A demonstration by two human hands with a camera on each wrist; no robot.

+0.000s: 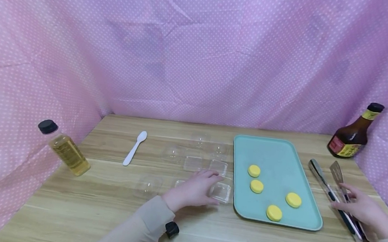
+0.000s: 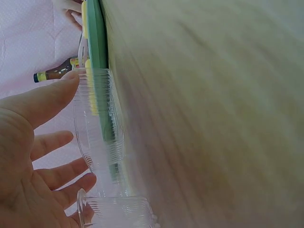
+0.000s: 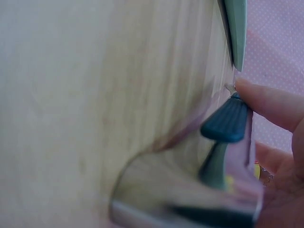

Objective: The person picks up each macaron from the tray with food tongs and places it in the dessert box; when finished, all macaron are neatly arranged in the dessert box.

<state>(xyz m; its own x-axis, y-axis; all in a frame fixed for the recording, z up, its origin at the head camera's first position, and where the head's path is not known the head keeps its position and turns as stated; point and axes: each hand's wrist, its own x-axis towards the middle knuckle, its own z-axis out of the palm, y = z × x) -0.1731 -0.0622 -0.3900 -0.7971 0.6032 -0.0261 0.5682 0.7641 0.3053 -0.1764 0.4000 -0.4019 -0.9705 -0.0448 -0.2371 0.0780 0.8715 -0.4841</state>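
My left hand [image 1: 194, 189] is at the near right corner of a clear plastic clamshell tray [image 1: 221, 193]. In the left wrist view, its thumb [image 2: 54, 97] lies at the ribbed rim of the clear container [image 2: 97, 128], the other fingers loosely spread along its far side. On the right, my right hand [image 1: 360, 207] reaches over metal tongs [image 1: 324, 182] with dark grips, one arm ending in a slotted head. The right wrist view has the thumb [image 3: 268, 102] right beside a dark grip [image 3: 225, 121], fingers on the other side, above the bent metal end.
A mint-green tray [image 1: 268, 154] holds several yellow discs [image 1: 256, 186] between the hands. A brown sauce bottle [image 1: 352, 137] stands at back right. To the left lie a white spoon [image 1: 135, 148] and a tilted-looking bottle of yellow oil [image 1: 69, 154]. Pink dotted cloth [image 1: 200, 58] surrounds the table.
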